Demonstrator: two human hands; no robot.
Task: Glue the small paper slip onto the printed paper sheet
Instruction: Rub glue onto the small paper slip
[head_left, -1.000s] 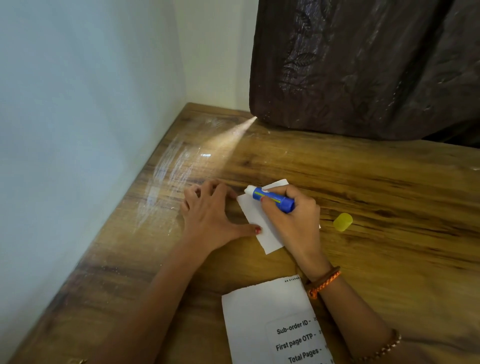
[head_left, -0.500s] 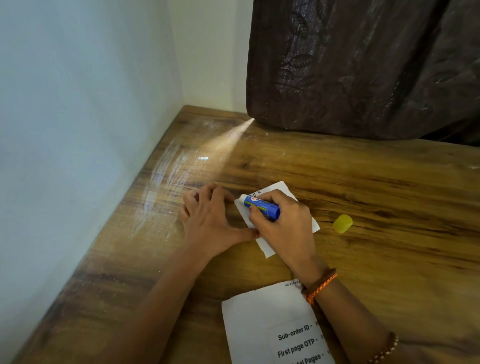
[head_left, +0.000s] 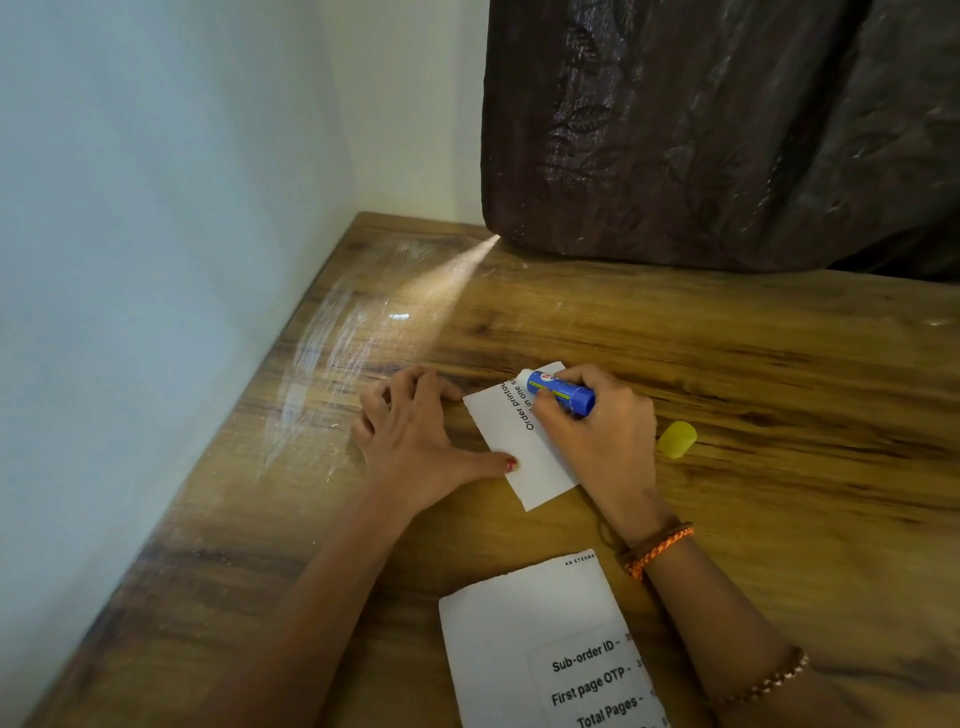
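Note:
A small white paper slip (head_left: 524, 457) with a line of print lies on the wooden table. My left hand (head_left: 415, 436) rests flat beside it, the thumb tip pressing the slip's left edge. My right hand (head_left: 597, 436) grips a blue glue stick (head_left: 561, 392), its white tip touching the slip's far corner. The hand covers the slip's right part. The printed paper sheet (head_left: 545, 644), showing "Sub-order ID" text, lies nearer to me at the bottom edge.
A yellow glue cap (head_left: 677, 439) lies on the table right of my right hand. A dark curtain (head_left: 727, 130) hangs over the table's far edge. A pale wall (head_left: 156, 234) runs along the table's left side.
My right hand has dragged the glue stick tip back toward the slip's left edge, then out to its far corner. My left hand has stayed in place on the slip.

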